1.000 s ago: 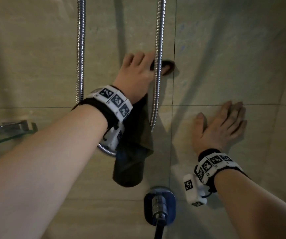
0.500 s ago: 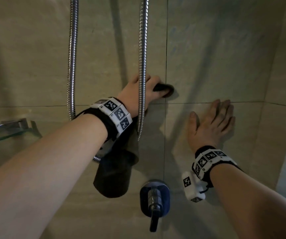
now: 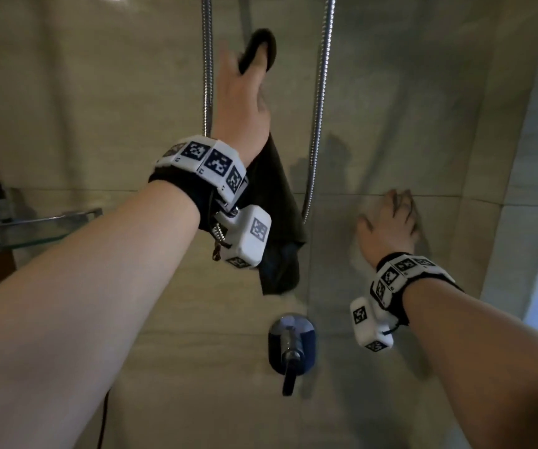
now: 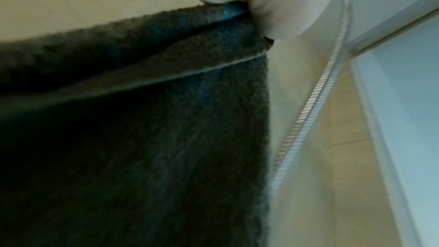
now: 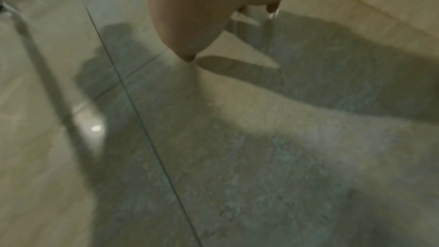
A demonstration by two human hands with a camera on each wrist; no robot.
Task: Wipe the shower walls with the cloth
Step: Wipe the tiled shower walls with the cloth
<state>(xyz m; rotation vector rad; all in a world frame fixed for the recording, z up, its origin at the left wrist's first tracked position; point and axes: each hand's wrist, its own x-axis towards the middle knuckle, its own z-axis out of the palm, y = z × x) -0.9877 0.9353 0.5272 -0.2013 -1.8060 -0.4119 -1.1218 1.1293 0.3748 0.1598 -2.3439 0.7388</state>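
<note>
- Up high on the tiled wall [image 3: 407, 92], between the two runs of shower hose [image 3: 321, 102], sits the dark cloth [image 3: 280, 196]: its top bunches above our fingertips and the rest hangs loose below the wrist, likely so a fresh fold meets the tile.
- Our left hand [image 3: 241, 89] holds the cloth against the wall; the wrist view shows the fabric caught in the crease of the palm [image 4: 273, 1], but blur keeps us from telling how the fingers lie round it.
- Our right hand [image 3: 387, 228] lies flat on the tile beside the hose, holding nothing, fingers straight and slightly apart, thumb out; we judge it braces us while the other arm reaches up.
- Below both hands sits the mixer valve [image 3: 292, 345], well apart from the cloth.
- At the far left a glass shelf [image 3: 34, 228] juts from the wall.
- We judge the wiping to be under way, with much wall left.
</note>
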